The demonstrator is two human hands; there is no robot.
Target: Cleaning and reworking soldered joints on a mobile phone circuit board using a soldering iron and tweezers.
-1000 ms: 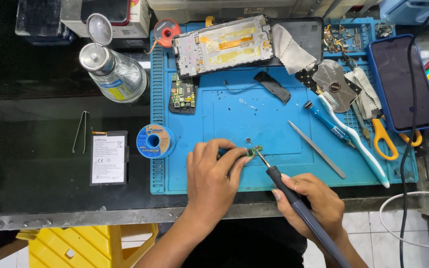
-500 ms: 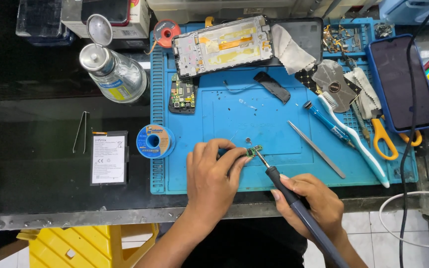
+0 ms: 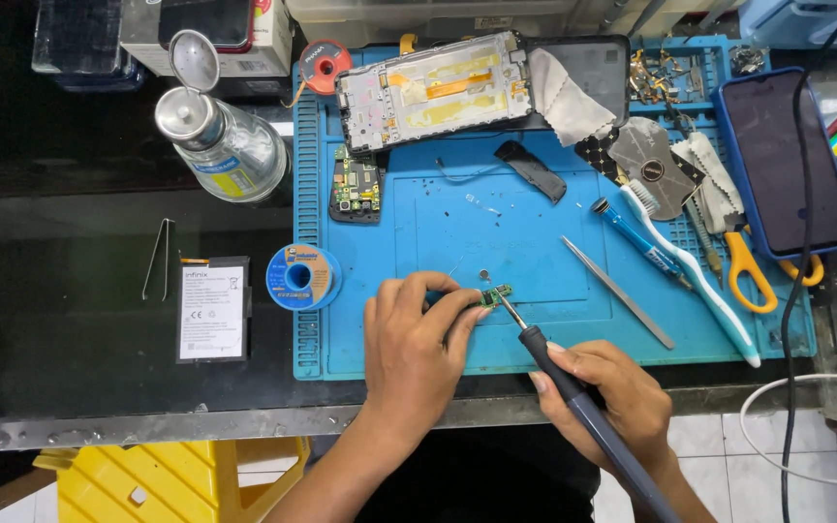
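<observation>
My left hand (image 3: 417,334) rests on the blue work mat (image 3: 535,242) and pinches a tiny green circuit board (image 3: 496,294) between thumb and fingers. My right hand (image 3: 604,395) grips a dark soldering iron (image 3: 559,373) like a pen. Its metal tip touches the small board's right edge. The iron's handle runs down and right past my wrist.
On the mat lie an opened phone frame (image 3: 438,87), a small motherboard (image 3: 356,186), tweezers (image 3: 618,291), a toothbrush (image 3: 690,271), scissors (image 3: 758,271) and a dark phone (image 3: 791,160). A solder spool (image 3: 302,277), battery (image 3: 212,310), clear bottle (image 3: 220,145) and metal tweezers (image 3: 159,260) sit at the left.
</observation>
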